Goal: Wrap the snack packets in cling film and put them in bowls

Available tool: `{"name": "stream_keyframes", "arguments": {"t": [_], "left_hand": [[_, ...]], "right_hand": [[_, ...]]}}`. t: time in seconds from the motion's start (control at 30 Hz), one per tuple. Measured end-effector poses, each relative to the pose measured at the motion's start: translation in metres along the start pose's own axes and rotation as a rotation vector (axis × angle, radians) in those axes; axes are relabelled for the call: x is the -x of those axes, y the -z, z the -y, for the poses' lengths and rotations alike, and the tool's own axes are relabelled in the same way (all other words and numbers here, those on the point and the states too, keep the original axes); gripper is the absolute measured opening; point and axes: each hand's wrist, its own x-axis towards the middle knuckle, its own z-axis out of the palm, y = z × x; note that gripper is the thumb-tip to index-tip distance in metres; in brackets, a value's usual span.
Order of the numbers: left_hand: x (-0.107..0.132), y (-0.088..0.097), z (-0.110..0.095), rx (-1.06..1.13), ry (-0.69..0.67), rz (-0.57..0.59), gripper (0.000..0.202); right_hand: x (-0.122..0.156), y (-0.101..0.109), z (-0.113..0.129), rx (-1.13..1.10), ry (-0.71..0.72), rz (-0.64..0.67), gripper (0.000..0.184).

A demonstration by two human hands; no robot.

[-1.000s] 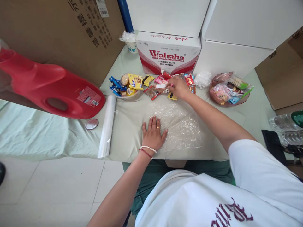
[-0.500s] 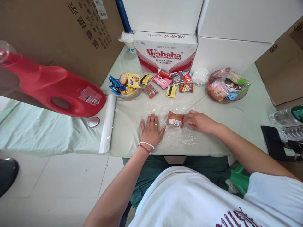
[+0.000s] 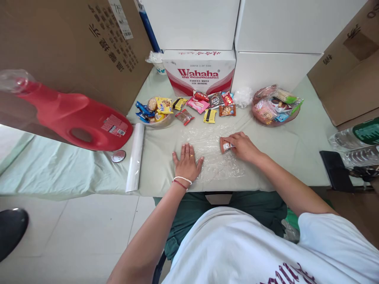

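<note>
Landmark: clear plastic sheet (image 3: 211,163), spread flat and wrinkled on the cloth-covered table (image 3: 275,157).

Left hand (image 3: 186,162): palm down at the left edge of the sheet, fingers slightly spread. How much of the palm lay on the plastic could not be told.

Right hand (image 3: 242,146): closed on a brown packet (image 3: 224,145), thumb and fingers covering its right end. The packet was over the right part of the sheet; contact with the plastic could not be confirmed. The two hands were apart.

Surroundings: a film roll (image 3: 135,157) lay left of the sheet, with a red jug (image 3: 85,118) farther left. Small wrapped snacks (image 3: 203,106) were scattered just beyond the sheet's far edge. A snack-filled clear bowl (image 3: 164,123) stood beyond it to the left, a pinkish bowl (image 3: 282,121) beyond it to the right.
</note>
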Motion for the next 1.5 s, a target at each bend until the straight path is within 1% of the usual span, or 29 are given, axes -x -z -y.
{"name": "stream_keyframes", "arguments": {"t": [0.03,0.1,0.17,0.2,0.27,0.33,0.4,0.43,0.47,0.53,0.6,0.63,0.73,0.8,0.87,0.93,1.03,1.17,1.23,1.3,1.33,1.4,1.47,1.5], "left_hand": [[0.0,0.0,0.0,0.002,-0.001,0.001,0.075],[0.0,0.0,0.001,0.007,-0.002,0.001,0.075],[0.0,0.0,0.0,0.017,-0.001,-0.005,0.074],[0.0,0.001,0.0,0.022,-0.001,-0.009,0.073],[0.0,0.001,-0.002,0.033,-0.002,-0.014,0.072],[-0.001,0.0,-0.002,0.046,-0.003,-0.017,0.072],[-0.002,0.0,0.001,0.076,0.004,-0.009,0.073],[-0.003,0.001,0.005,0.105,0.007,0.003,0.074],[-0.004,0.002,0.009,0.144,0.004,0.017,0.075],[-0.004,0.007,0.023,0.242,-0.026,0.037,0.075],[-0.001,0.013,0.038,0.321,-0.095,0.041,0.071],[0.003,0.016,0.046,0.342,-0.139,0.051,0.067],[0.015,0.026,0.066,0.345,-0.275,0.144,0.062],[0.022,0.031,0.076,0.328,-0.337,0.211,0.07],[0.026,0.034,0.083,0.305,-0.383,0.253,0.08],[0.026,0.036,0.086,0.281,-0.42,0.281,0.082],[0.024,0.036,0.084,0.241,-0.443,0.277,0.074],[0.02,0.03,0.076,0.2,-0.432,0.171,0.069],[0.014,0.026,0.072,0.206,-0.401,0.112,0.059],[0.006,0.024,0.068,0.241,-0.356,0.068,0.045],[0.001,0.023,0.067,0.265,-0.332,0.048,0.041],[-0.009,0.021,0.064,0.314,-0.286,0.007,0.043],[-0.016,0.02,0.062,0.366,-0.26,-0.03,0.047],[-0.018,0.018,0.062,0.393,-0.257,-0.046,0.048]], "right_hand": [[0.001,0.007,-0.002,-0.03,0.003,-0.033,0.057],[-0.001,0.018,0.003,-0.102,0.049,-0.113,0.056],[-0.008,0.022,0.015,-0.147,0.114,-0.168,0.056],[-0.012,0.021,0.023,-0.15,0.138,-0.172,0.056],[-0.021,0.01,0.037,-0.12,0.161,-0.127,0.056],[-0.027,-0.008,0.047,-0.048,0.162,-0.036,0.057],[-0.026,-0.024,0.049,0.016,0.15,0.039,0.058],[-0.023,-0.03,0.049,0.025,0.144,0.054,0.059],[-0.016,-0.034,0.047,0.013,0.138,0.047,0.059],[0.004,-0.034,0.042,-0.055,0.136,-0.02,0.061],[0.034,-0.03,0.037,-0.139,0.151,-0.099,0.058],[0.051,-0.028,0.035,-0.174,0.158,-0.117,0.055],[0.102,-0.031,0.028,-0.227,0.16,-0.082,0.05],[0.124,-0.039,0.024,-0.246,0.121,-0.075,0.04],[0.132,-0.045,0.023,-0.285,0.061,-0.12,0.03],[0.128,-0.043,0.024,-0.346,0.015,-0.157,0.031],[0.107,-0.028,0.027,-0.478,-0.009,-0.119,0.03],[0.07,-0.001,0.027,-0.61,-0.122,-0.012,0.029],[0.053,0.008,0.02,-0.637,-0.169,0.016,0.031],[0.04,0.013,0.011,-0.641,-0.197,0.018,0.033],[0.034,0.015,0.006,-0.631,-0.211,0.02,0.035],[0.026,0.023,-0.004,-0.585,-0.226,0.068,0.038],[0.018,0.036,-0.011,-0.499,-0.187,0.156,0.039],[0.012,0.044,-0.014,-0.438,-0.152,0.179,0.039]]}}
